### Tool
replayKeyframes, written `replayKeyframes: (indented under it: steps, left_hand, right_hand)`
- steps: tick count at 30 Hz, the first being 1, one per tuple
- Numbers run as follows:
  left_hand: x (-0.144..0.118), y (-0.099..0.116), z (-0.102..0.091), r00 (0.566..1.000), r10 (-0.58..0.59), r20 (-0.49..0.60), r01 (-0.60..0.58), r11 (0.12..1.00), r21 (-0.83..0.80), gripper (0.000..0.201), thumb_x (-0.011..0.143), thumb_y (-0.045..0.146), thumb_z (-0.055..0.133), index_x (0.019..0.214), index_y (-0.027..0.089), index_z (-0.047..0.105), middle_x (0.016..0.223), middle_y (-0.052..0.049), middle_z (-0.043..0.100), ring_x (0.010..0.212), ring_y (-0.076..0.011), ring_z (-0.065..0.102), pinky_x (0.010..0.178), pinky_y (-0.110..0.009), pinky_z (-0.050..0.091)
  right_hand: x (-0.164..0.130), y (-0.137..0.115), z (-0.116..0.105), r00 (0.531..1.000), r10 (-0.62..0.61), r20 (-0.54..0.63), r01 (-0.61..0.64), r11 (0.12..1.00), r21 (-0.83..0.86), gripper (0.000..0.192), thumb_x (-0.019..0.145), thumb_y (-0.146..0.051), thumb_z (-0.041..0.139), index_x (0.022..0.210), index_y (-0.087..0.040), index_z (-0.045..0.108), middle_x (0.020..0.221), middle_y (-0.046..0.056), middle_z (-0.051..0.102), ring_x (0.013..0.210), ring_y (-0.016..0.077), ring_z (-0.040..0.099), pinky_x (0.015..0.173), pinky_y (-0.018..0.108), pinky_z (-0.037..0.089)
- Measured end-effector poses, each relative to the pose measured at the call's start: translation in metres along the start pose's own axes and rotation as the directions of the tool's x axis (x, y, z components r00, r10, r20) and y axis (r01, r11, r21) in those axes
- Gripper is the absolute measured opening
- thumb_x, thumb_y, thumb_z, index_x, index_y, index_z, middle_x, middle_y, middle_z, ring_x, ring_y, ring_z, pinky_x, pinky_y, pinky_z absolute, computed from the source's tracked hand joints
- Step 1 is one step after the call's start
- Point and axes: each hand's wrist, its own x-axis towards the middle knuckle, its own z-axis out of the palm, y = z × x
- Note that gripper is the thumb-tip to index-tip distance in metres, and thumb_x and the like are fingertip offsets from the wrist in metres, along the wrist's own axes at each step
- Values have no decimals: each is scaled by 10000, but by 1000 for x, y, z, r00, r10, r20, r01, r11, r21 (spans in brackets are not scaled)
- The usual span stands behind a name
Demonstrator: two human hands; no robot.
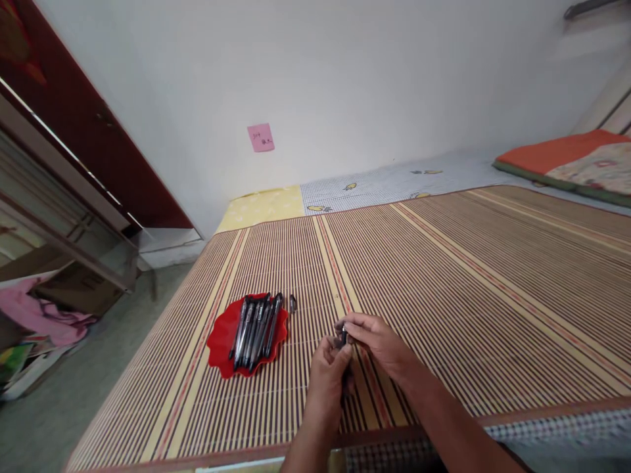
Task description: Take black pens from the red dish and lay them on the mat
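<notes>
My left hand (pixel 328 374) and my right hand (pixel 377 341) meet over a striped bamboo mat (pixel 444 276), both pinching a small dark pen (pixel 344 339) between their fingertips. The pen is mostly hidden by the fingers. To the left lies a red scalloped plate (pixel 219 341) holding several black pens (pixel 254 325) side by side. A small dark pen cap (pixel 292 303) rests on the mat just right of the plate.
The mat covers a bed against a white wall with a pink sticky note (pixel 260 137). A folded orange blanket (pixel 566 157) lies at the far right. A dark red cabinet (pixel 73 131) and floor clutter (pixel 44 315) stand at the left.
</notes>
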Motion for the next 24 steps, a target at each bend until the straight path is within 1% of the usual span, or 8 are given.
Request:
replayKeyframes:
  steps: [3, 7, 9, 11, 13, 16, 19, 24]
  left_hand:
    - [0, 0, -1, 999, -30, 18, 30, 1000, -5, 444, 729, 556, 788, 815, 180, 568, 558, 66, 513, 422, -63, 396, 392, -184, 285]
    - [-2, 3, 3, 993, -108, 54, 113, 988, -103, 531, 667, 622, 795, 800, 146, 601, 597, 24, 553, 470, -80, 461, 403, -191, 301]
    - [-3, 3, 4, 995, -96, 33, 98, 992, -84, 539, 657, 616, 809, 828, 151, 596, 613, 30, 555, 461, -76, 455, 391, -192, 286]
    - [-2, 2, 3, 999, -51, 6, 51, 999, -17, 507, 665, 576, 827, 838, 173, 571, 586, 60, 529, 421, -64, 416, 375, -191, 262]
    - [-2, -1, 2, 999, -33, 8, 33, 999, 27, 469, 686, 542, 826, 829, 191, 550, 557, 78, 512, 395, -61, 391, 369, -191, 252]
    - [-1, -2, 1, 997, -71, 38, 73, 997, -32, 460, 720, 580, 772, 784, 181, 552, 548, 49, 539, 406, -70, 412, 378, -193, 260]
    - [-2, 0, 3, 989, -128, 73, 134, 986, -96, 487, 684, 591, 783, 754, 161, 565, 552, 15, 563, 434, -82, 448, 397, -201, 286]
    - [-4, 4, 5, 989, -138, 54, 142, 986, -87, 479, 676, 543, 820, 847, 169, 574, 594, 42, 542, 430, -62, 402, 367, -183, 217]
  right_hand:
    - [-1, -1, 0, 1000, 22, 2, -22, 1000, 16, 285, 774, -442, 767, 914, -193, 765, 826, 16, 699, 779, 149, 610, 754, 277, 461]
    - [-3, 0, -1, 994, 109, 6, -109, 988, 106, 327, 728, -463, 800, 903, -190, 760, 745, -5, 664, 666, 121, 572, 656, 258, 449]
    - [-3, 1, -1, 993, 120, -1, -120, 987, 107, 332, 720, -466, 803, 901, -191, 758, 758, 0, 672, 683, 131, 587, 674, 268, 459]
    - [-2, 2, -1, 995, 99, -15, -98, 992, 80, 317, 726, -459, 799, 891, -192, 757, 814, 12, 693, 755, 147, 611, 734, 280, 467]
    - [-1, 2, -2, 997, 75, -22, -74, 996, 57, 309, 729, -454, 798, 881, -189, 756, 852, 19, 703, 805, 154, 616, 772, 280, 462]
    - [0, 3, -3, 995, 104, -13, -102, 990, 96, 337, 704, -465, 814, 872, -180, 755, 780, 4, 682, 723, 133, 591, 711, 266, 454]
    - [-1, 2, -3, 988, 151, -13, -146, 971, 187, 358, 671, -468, 836, 868, -180, 754, 728, -8, 665, 652, 115, 569, 649, 250, 445]
    - [-1, 2, -3, 992, 117, -42, -106, 973, 204, 347, 659, -460, 845, 846, -183, 753, 767, 10, 682, 719, 138, 602, 706, 265, 470]
